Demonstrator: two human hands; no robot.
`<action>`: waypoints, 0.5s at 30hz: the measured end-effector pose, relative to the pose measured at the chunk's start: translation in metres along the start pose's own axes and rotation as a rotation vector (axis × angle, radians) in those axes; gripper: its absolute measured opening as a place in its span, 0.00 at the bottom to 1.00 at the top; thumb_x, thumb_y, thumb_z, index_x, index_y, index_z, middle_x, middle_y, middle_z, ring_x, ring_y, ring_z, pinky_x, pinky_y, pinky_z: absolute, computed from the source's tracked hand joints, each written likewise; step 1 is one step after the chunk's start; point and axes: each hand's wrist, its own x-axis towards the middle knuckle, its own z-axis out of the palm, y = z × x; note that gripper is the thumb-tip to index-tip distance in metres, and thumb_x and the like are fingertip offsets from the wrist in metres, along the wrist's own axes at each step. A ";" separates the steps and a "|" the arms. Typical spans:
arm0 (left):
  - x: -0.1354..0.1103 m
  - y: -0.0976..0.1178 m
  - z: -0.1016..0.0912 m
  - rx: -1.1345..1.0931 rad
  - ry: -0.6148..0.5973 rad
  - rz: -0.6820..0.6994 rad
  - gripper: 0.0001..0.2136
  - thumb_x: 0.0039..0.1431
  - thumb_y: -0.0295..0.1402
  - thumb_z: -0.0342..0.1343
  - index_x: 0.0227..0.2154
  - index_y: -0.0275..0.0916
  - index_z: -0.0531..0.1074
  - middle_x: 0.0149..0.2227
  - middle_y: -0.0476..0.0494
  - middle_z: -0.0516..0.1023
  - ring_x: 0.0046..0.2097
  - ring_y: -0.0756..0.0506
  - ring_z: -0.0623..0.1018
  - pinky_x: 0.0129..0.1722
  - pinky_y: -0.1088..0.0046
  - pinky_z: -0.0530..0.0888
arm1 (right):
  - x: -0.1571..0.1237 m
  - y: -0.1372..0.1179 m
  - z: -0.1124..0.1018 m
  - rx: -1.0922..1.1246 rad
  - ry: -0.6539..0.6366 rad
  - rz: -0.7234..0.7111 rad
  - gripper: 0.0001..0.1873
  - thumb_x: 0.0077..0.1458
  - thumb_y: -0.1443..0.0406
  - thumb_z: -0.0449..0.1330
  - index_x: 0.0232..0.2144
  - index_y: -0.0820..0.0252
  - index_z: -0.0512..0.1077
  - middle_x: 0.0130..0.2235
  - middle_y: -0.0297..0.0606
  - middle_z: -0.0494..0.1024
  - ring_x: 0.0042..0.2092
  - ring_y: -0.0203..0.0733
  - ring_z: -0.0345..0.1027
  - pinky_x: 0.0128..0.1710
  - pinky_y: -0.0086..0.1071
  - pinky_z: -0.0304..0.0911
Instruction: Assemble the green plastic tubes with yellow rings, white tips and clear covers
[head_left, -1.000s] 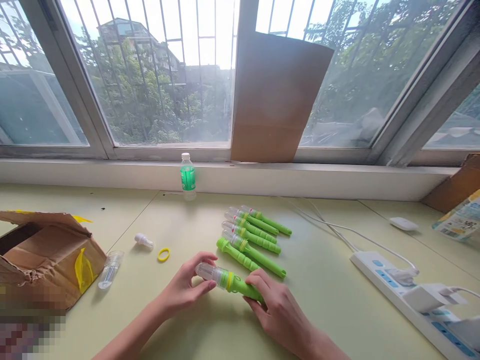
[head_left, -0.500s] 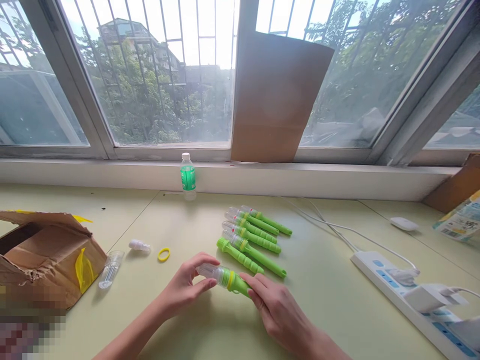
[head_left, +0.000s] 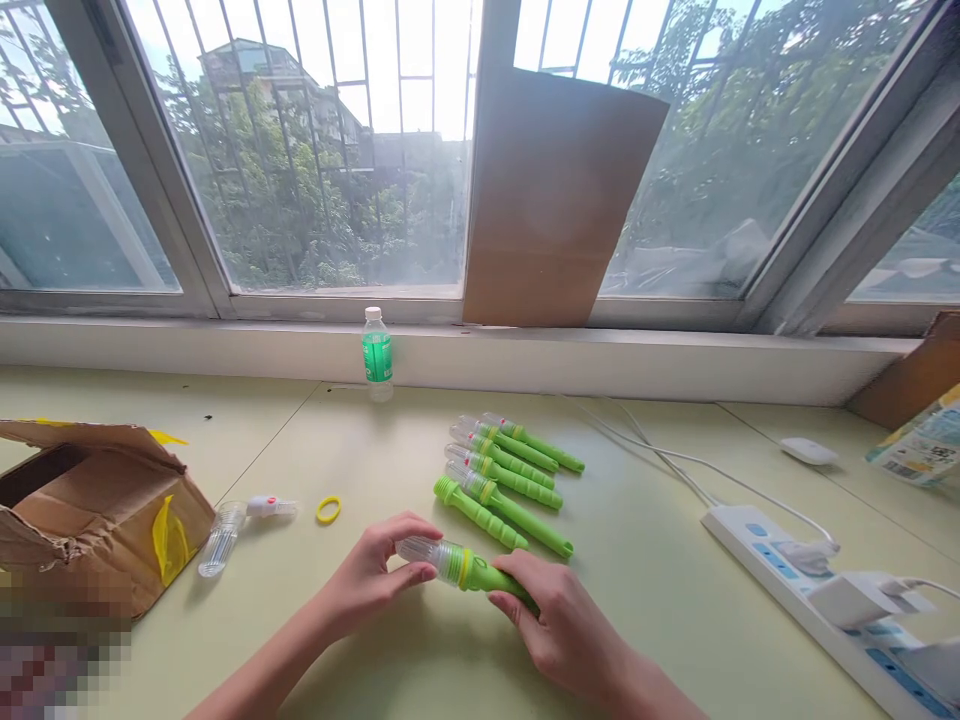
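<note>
Both hands hold one green toy stick (head_left: 480, 574) just above the pale table (head_left: 660, 610). My left hand (head_left: 367, 580) pinches its clear plastic cap (head_left: 424, 550). My right hand (head_left: 559, 625) wraps around the green handle. A yellow ring sits between cap and handle. Behind them lies a row of several finished green sticks (head_left: 510, 465), plus one green handle without a cap (head_left: 476, 512).
A loose yellow ring (head_left: 328, 510), a small white part (head_left: 268, 507) and a clear cap (head_left: 219, 538) lie left, beside an open cardboard box (head_left: 97, 510). A green-labelled bottle (head_left: 376, 355) stands by the sill. A white power strip (head_left: 817, 590) with cables lies right.
The small white part has rolled left, up against the clear cap. My right hand has closed further round the green handle; the stick has barely moved.
</note>
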 end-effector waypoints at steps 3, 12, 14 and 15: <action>0.000 0.001 -0.001 0.000 -0.026 0.016 0.12 0.55 0.37 0.59 0.42 0.40 0.74 0.40 0.42 0.75 0.41 0.45 0.74 0.40 0.70 0.70 | 0.002 -0.003 -0.004 0.107 -0.106 0.100 0.16 0.64 0.61 0.47 0.30 0.59 0.71 0.24 0.33 0.73 0.25 0.38 0.65 0.24 0.28 0.58; -0.002 0.014 0.001 0.115 0.016 -0.138 0.18 0.60 0.48 0.48 0.39 0.39 0.72 0.34 0.45 0.74 0.35 0.47 0.73 0.30 0.76 0.69 | -0.002 -0.001 0.011 -0.270 0.195 -0.235 0.07 0.58 0.69 0.55 0.38 0.59 0.72 0.32 0.40 0.76 0.31 0.42 0.69 0.30 0.33 0.59; -0.002 0.011 0.007 0.155 0.046 -0.179 0.20 0.63 0.48 0.42 0.34 0.38 0.71 0.26 0.48 0.72 0.27 0.50 0.71 0.24 0.77 0.65 | -0.003 -0.003 0.012 -0.357 0.243 -0.302 0.07 0.59 0.70 0.54 0.39 0.61 0.72 0.32 0.42 0.76 0.31 0.42 0.68 0.31 0.34 0.58; -0.002 0.009 0.009 0.188 0.054 -0.186 0.21 0.63 0.48 0.40 0.30 0.38 0.71 0.23 0.49 0.69 0.24 0.50 0.68 0.22 0.77 0.63 | -0.004 -0.004 0.011 -0.389 0.241 -0.324 0.08 0.60 0.69 0.54 0.39 0.61 0.71 0.32 0.42 0.76 0.31 0.43 0.68 0.31 0.34 0.58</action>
